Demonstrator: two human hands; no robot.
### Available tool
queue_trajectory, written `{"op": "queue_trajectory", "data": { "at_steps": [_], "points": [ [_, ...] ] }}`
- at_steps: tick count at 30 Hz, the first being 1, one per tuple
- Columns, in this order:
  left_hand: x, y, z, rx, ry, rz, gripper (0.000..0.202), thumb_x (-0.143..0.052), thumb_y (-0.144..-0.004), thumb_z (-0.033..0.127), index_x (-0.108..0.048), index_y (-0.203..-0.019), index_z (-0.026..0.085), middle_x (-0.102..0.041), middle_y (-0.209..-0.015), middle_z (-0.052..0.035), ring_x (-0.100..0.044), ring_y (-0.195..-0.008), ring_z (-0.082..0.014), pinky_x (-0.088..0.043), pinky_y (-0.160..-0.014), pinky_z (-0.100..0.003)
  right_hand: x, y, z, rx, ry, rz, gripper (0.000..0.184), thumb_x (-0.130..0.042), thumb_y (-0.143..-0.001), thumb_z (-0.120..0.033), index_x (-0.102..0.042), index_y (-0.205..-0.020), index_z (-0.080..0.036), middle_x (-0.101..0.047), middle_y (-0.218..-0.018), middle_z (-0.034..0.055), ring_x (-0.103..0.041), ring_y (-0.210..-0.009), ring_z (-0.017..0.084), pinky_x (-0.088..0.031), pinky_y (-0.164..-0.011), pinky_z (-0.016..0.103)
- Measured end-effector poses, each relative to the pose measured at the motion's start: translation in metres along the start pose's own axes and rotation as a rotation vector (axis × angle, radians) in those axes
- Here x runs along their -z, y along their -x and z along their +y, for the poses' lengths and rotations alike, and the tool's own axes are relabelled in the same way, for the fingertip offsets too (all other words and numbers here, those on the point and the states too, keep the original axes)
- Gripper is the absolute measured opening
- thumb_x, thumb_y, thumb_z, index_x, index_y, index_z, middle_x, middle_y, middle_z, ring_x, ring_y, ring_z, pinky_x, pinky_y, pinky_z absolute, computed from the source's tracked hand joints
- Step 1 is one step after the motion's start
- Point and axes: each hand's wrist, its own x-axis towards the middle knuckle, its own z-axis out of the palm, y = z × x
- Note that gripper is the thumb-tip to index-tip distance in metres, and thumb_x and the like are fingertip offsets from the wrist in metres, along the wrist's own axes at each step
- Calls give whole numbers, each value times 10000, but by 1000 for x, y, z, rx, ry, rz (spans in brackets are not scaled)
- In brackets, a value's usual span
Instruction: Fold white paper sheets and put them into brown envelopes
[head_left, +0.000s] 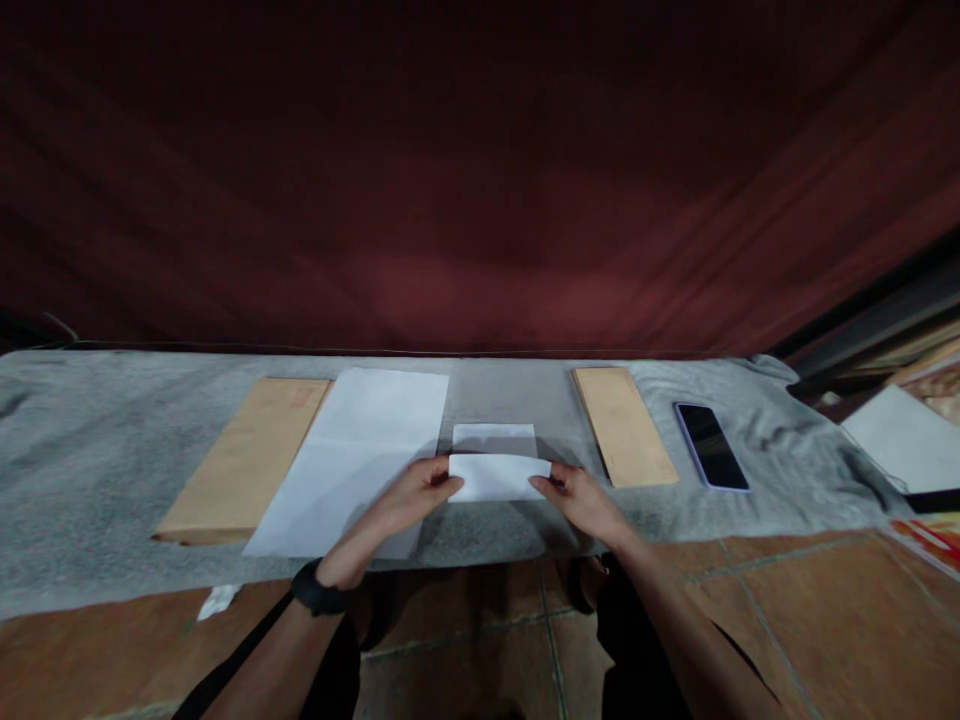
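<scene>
Between my two hands is a folded white sheet of paper (pixel 499 478), raised a little above the grey cloth. My left hand (pixel 414 497) pinches its left end, thumb in front. At the other end, my right hand (pixel 583 500) grips it the same way. Just behind the held paper lies another white piece of paper (pixel 493 438), its lower part hidden by the one I hold. Large white sheets (pixel 375 420) lie left of my left hand, partly under that forearm.
Brown envelopes (pixel 247 460) are stacked at the left, partly beneath the white sheets. A narrower brown envelope stack (pixel 626 425) and a phone (pixel 711 447) lie to the right. Grey cloth (pixel 82 480) covers the surface. A dark red curtain (pixel 450 200) hangs behind; tiled floor (pixel 810 610) is below.
</scene>
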Motion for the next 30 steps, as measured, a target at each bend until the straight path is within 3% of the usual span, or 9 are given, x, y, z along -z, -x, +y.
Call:
{"op": "queue_trajectory", "data": {
  "at_steps": [3,6,9,11,16,21,25,30],
  "points": [
    [-5,-4,-4,-5,3,82,318,-585,-804,463,-680,-857,164,-663,-779,-20,-574,-735,-181,-450,-677,-274,-6,-5,-1,-33,63,52,297,-487,-985,-398,-726,-941,-226,-726,-756,19,-678,-684,198,-479,-597,278],
    [-11,-9,-8,6,-122,224,265,-560,-820,432,-608,-723,190,-567,-654,20,-520,-639,-153,-388,-609,-254,-10,-9,-5,-85,163,70,288,-475,-992,-398,-701,-976,-221,-728,-773,31,-690,-700,207,-462,-607,276],
    [-16,-12,-7,20,-356,355,291,-541,-863,375,-501,-622,217,-479,-574,42,-472,-576,-141,-326,-577,-252,-15,-13,-7,-138,247,114,292,-500,-984,-392,-648,-1168,-219,-737,-833,33,-714,-764,227,-477,-643,286],
    [-19,-13,-2,61,-485,391,270,-535,-889,343,-515,-649,222,-522,-591,34,-507,-583,-146,-326,-587,-253,-18,-15,-8,-158,276,149,365,-519,-975,-384,-584,-1294,-218,-742,-889,33,-722,-806,237,-496,-673,302],
    [-25,-16,12,218,-720,413,207,-512,-942,351,-626,-814,236,-679,-722,-12,-647,-699,-186,-365,-598,-257,-22,-23,-12,-228,291,175,466,-534,-977,-378,-493,-1415,-226,-745,-950,34,-724,-846,236,-526,-720,327],
    [-29,-22,20,357,-847,386,233,-476,-971,376,-665,-964,241,-746,-895,-58,-705,-856,-227,-446,-680,-282,-20,-29,-19,-311,340,119,522,-544,-989,-365,-418,-1476,-225,-753,-1033,43,-725,-936,214,-526,-804,317],
    [-32,-26,24,404,-901,395,270,-444,-985,387,-664,-1031,237,-759,-953,-78,-718,-905,-249,-478,-721,-310,-18,-34,-24,-338,380,133,508,-517,-1002,-370,-420,-1480,-226,-749,-1095,73,-721,-1002,236,-528,-832,330],
    [-34,-31,23,405,-936,423,310,-412,-996,393,-662,-1077,230,-761,-966,-94,-727,-913,-261,-500,-734,-327,-18,-38,-26,-332,444,144,486,-499,-1011,-381,-430,-1463,-219,-768,-1026,75,-736,-965,248,-528,-817,334]
  ]
}}
